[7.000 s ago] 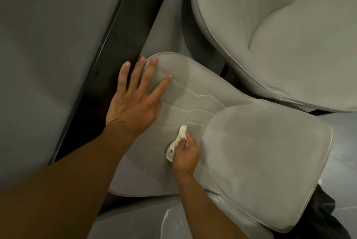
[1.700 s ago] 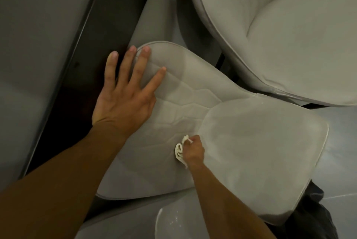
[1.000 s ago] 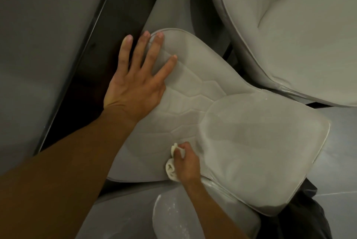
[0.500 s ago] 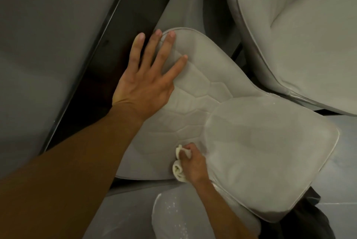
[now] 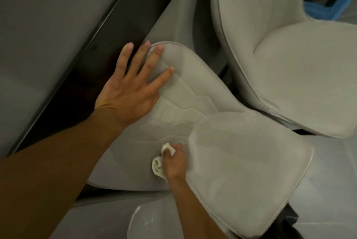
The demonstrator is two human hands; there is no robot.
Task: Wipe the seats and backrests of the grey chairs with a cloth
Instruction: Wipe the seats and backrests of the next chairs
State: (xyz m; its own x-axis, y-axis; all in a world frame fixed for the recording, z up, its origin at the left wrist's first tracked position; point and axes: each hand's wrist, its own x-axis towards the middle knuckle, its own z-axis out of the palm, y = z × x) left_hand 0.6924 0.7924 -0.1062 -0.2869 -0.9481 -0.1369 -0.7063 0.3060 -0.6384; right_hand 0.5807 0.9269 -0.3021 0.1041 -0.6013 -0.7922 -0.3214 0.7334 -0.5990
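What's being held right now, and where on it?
Right hand grips the bunched cloth around its middle; left hand rests flat on the backrest, empty.

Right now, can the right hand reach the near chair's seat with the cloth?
Probably yes. The right hand grips the cloth on the backrest beside the seat, and nothing lies on the seat; the left hand rests higher up, clear of the path.

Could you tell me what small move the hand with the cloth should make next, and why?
Probably sweep the cloth up the quilted backrest toward the left hand. The right hand grips it low, by the seat crease, while the left hand presses flat near the top, bracing it.
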